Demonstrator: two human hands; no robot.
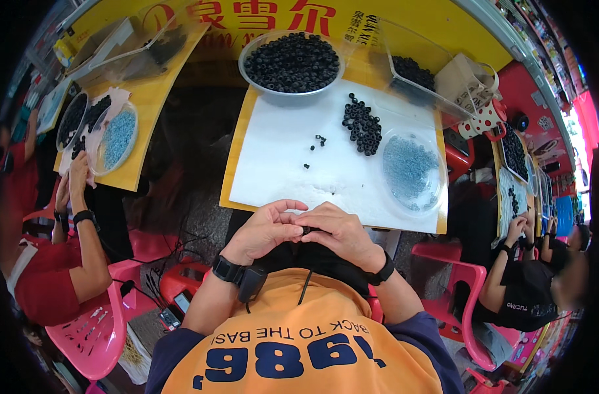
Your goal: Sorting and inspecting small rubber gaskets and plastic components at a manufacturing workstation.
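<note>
My left hand (265,231) and my right hand (341,234) meet just off the table's near edge. Their fingertips pinch a small black part (307,230) between them; its far end is hidden by my fingers. Beyond them, on a white sheet (266,157), lies a pile of small black ring-like parts (362,125), with several loose ones (319,140) left of it. To the right of the sheet sits a clear round dish (423,202) of tiny light-blue pieces (408,163).
A white bowl (293,93) heaped with black parts stands at the far edge. A clear bin (404,92), a polka-dot mug (480,121) and a red device (458,156) are at far right. People work at tables on both sides; pink chairs (467,289) flank me.
</note>
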